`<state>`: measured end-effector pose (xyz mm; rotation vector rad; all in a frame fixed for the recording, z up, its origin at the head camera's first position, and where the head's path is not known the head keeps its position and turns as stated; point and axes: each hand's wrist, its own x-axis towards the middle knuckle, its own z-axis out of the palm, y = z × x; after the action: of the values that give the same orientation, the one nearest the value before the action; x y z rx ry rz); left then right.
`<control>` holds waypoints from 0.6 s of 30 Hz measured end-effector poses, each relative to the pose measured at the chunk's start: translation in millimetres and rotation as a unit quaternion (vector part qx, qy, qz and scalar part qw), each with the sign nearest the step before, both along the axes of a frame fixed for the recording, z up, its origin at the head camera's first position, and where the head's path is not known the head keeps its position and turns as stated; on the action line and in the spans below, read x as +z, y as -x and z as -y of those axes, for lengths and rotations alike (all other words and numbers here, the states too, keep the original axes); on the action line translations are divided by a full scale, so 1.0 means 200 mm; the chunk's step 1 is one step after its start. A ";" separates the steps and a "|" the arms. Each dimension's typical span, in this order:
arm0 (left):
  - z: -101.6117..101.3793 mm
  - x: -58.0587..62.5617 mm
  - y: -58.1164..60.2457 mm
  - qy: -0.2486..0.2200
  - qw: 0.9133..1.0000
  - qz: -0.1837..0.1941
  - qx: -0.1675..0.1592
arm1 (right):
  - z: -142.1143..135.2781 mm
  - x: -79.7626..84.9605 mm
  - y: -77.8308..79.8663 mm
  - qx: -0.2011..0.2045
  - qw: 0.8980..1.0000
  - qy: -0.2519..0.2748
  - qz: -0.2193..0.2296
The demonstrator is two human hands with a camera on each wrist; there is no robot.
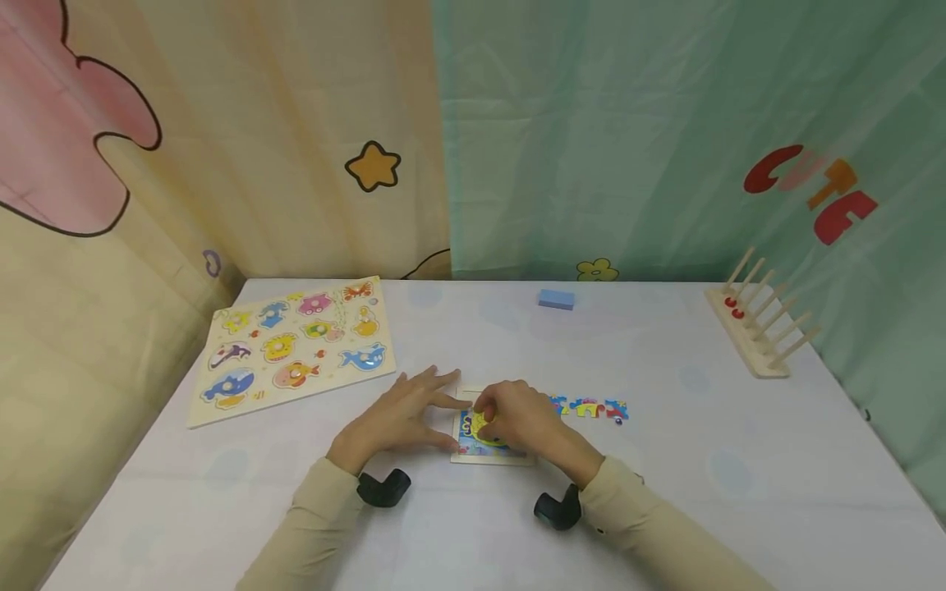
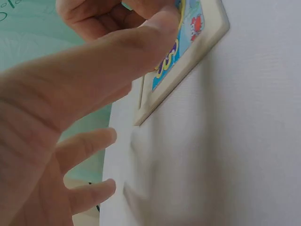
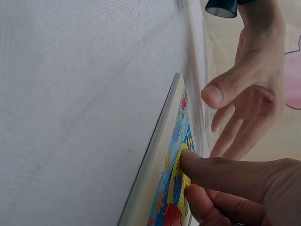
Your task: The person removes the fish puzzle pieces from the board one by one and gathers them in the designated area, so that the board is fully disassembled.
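A small jigsaw puzzle in a pale wooden frame (image 1: 491, 460) lies on the table, its picture (image 1: 473, 443) blue with a yellow figure. My right hand (image 1: 517, 414) is over it, thumb and index finger pinching at a yellow puzzle piece (image 3: 181, 157) in the right wrist view. The hand covers the puzzle's upper right part, and the piece's outline is mostly hidden. At the left edge of the frame my left hand (image 1: 410, 410) is held with fingers spread, thumb and index tips near the rim; nothing is in its grasp. Loose puzzle pieces (image 1: 589, 408) lie in a row right of my right hand.
A large animal peg board (image 1: 291, 349) lies at the left. A blue block (image 1: 557, 300) sits near the back edge. Far right stands a wooden peg rack (image 1: 761, 328) with red beads. Curtains (image 1: 591, 139) hang behind the white table (image 1: 665, 509).
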<state>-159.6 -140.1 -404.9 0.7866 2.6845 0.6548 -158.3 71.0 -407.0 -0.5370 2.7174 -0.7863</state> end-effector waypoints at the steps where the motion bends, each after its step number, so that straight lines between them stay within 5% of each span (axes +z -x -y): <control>1: 0.00 0.00 0.00 0.009 1.000 -0.012 0.005 | 0.00 0.00 0.00 0.000 1.000 -0.001 0.000; 6: -0.03 -0.03 0.01 0.055 0.997 -0.042 0.019 | 0.01 0.00 0.00 0.001 1.000 0.001 0.001; 18: -0.07 -0.03 0.01 0.057 0.997 -0.017 0.039 | 0.01 0.01 0.00 -0.001 1.000 -0.010 0.009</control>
<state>-162.2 -126.9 -411.5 0.6714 2.7668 0.5055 -159.3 69.8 -405.7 -0.5209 2.7077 -0.7596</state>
